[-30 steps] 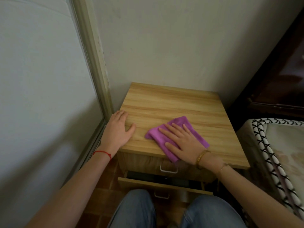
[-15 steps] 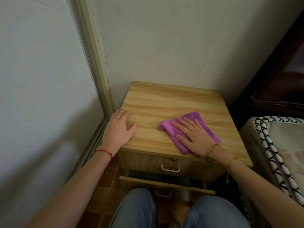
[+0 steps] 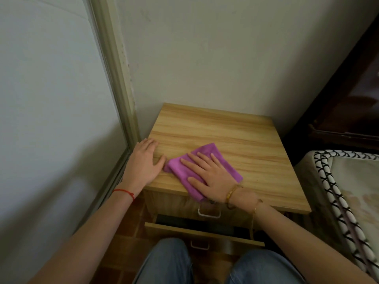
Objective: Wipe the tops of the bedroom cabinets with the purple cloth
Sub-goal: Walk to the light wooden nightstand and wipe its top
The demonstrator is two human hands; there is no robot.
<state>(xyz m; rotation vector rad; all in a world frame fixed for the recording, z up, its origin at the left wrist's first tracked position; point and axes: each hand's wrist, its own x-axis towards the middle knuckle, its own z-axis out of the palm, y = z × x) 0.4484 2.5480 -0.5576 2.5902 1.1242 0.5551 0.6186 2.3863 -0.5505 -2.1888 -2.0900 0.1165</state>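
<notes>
A light wooden bedside cabinet (image 3: 235,136) stands in the corner against the wall. The folded purple cloth (image 3: 180,171) lies on the front left part of its top, one corner hanging over the front edge. My right hand (image 3: 209,175) presses flat on the cloth with fingers spread. My left hand (image 3: 144,163) rests flat on the cabinet's front left corner, its thumb almost touching the cloth.
The cabinet's lower drawer (image 3: 203,236) is pulled out above my knees. A bed with a black-and-white trimmed mattress (image 3: 328,181) is at the right. A sliding door frame (image 3: 114,78) runs along the left; dark wooden furniture (image 3: 348,103) stands at the back right.
My right hand slid the cloth to the right and back, then swept it left toward my left hand. The left hand stayed in place.
</notes>
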